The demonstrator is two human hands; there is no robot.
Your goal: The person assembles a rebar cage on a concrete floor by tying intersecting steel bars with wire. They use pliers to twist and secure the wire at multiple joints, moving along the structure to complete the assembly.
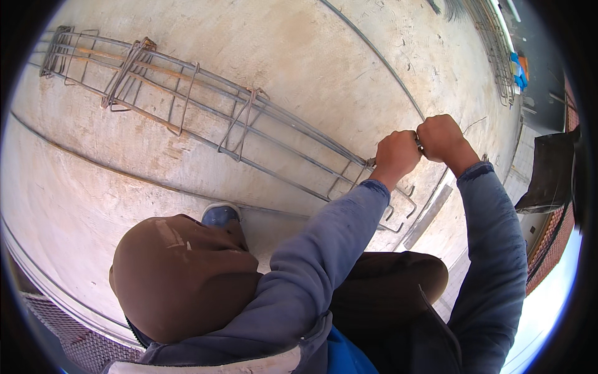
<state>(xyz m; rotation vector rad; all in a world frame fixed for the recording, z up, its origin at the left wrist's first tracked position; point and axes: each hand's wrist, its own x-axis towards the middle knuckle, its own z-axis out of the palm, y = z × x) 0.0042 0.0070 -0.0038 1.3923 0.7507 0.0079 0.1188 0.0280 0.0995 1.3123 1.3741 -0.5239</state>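
My left hand (397,154) is closed in a fist above the near end of a long rebar cage (243,124). A dark tip (372,162) pokes out on its left side. My right hand (440,138) is closed too, pressed up beside the left. A small bit of dark metal (419,144) shows between the two fists, but most of what they grip is hidden. The cage lies slanting on the concrete, with thin bent stirrups (240,124), several of them bunched at its far end. Its near end passes under my left hand and sleeve.
A long loose bar (374,50) curves over the concrete floor (280,50) towards my right hand. Another bar (124,171) runs along the left, past my blue shoe (221,215). More rebar cages (489,43) lie at the far right, near a blue and orange item (519,70).
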